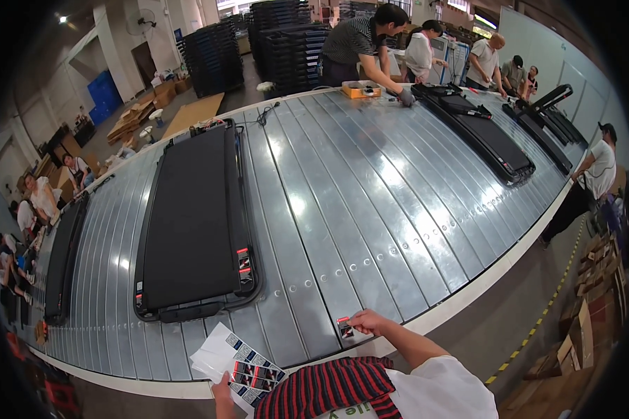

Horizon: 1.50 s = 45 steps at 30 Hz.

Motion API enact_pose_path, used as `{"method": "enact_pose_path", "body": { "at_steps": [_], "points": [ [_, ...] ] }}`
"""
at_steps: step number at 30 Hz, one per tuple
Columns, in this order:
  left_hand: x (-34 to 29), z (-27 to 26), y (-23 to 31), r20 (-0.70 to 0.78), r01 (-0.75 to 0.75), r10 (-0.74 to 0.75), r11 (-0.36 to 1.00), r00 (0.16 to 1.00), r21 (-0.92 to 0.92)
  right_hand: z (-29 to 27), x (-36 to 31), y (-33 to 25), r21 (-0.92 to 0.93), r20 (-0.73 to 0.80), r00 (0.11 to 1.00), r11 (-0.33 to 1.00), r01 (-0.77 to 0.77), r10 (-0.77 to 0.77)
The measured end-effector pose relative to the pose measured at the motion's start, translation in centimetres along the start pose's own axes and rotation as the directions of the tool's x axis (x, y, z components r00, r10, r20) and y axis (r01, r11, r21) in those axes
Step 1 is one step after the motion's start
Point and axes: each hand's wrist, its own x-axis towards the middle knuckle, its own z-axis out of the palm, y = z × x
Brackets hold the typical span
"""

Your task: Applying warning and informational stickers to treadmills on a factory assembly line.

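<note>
My left hand (222, 390) grips a few white sheets of stickers (220, 349) near the conveyor's front edge. Red-and-black warning labels and small blue-and-white ones are printed on them. Reaching over the slats, my right hand (369, 322) pinches a single red-and-black label (345, 328) by its edge. Whether that label touches the metal beneath, I cannot tell. A flat black walking treadmill (192, 209) lies ahead and to the left. Two similar red-and-black labels (244, 265) sit on its right side near the front corner, with a smaller one at its left front corner.
The slatted metal conveyor (328, 209) bears more treadmills, one at the far left (66, 258) and one at the right (479, 133). Across it a gloved co-worker (360, 45) leans over beside a yellow bin (361, 89). Flattened cardboard (587, 328) lies at the right.
</note>
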Motion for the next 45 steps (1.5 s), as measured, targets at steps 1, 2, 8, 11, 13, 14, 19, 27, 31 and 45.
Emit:
{"method": "enact_pose_path", "body": {
  "at_steps": [1,2,8,11,13,14,19,27,31,45],
  "points": [
    [0.6,-0.5,-0.3,-0.020,0.021,-0.021,1.000,1.000,0.003,0.0,0.0,0.0,0.012,0.026,1.000,1.000,0.016,-0.017],
    [1.2,-0.9,-0.6,-0.029,0.033,-0.034,0.999,0.999,-0.002,0.0,0.1,0.0,0.009,0.023,1.000,1.000,0.012,-0.012],
    [2.0,-1.8,-0.9,-0.009,-0.010,0.010,1.000,1.000,-0.011,0.4,0.4,0.2,0.052,0.039,0.999,0.998,0.035,-0.037],
    [1.5,-1.6,-0.6,-0.008,-0.046,0.046,0.999,0.999,-0.012,1.9,0.8,0.3,0.138,0.124,0.991,0.990,0.023,-0.041],
    [1.2,-1.6,-0.2,-0.017,-0.049,0.049,0.999,0.999,-0.006,3.5,1.3,0.2,0.164,0.186,0.982,0.986,0.011,-0.042],
    [1.2,-1.6,0.0,-0.022,-0.036,0.036,0.999,0.999,-0.005,4.4,1.6,0.1,0.160,0.208,0.977,0.987,0.011,-0.044],
    [1.2,-2.2,0.3,-0.032,-0.059,0.059,0.998,0.998,0.015,6.8,2.8,-0.4,0.051,0.217,0.976,0.998,-0.029,0.017],
    [2.8,-3.5,-0.2,-0.055,-0.032,0.034,0.999,0.998,0.043,7.0,2.3,-0.8,0.046,0.229,0.973,0.999,-0.024,0.013],
    [2.4,-3.4,0.1,-0.046,-0.048,0.048,0.999,0.998,0.008,7.3,1.9,-1.3,0.031,0.178,0.983,0.998,-0.051,0.045],
    [2.0,-4.4,2.4,-0.070,-0.075,0.081,0.994,0.994,0.082,7.7,2.3,-0.8,0.000,0.117,0.993,1.000,0.024,-0.024]
  ]
}}
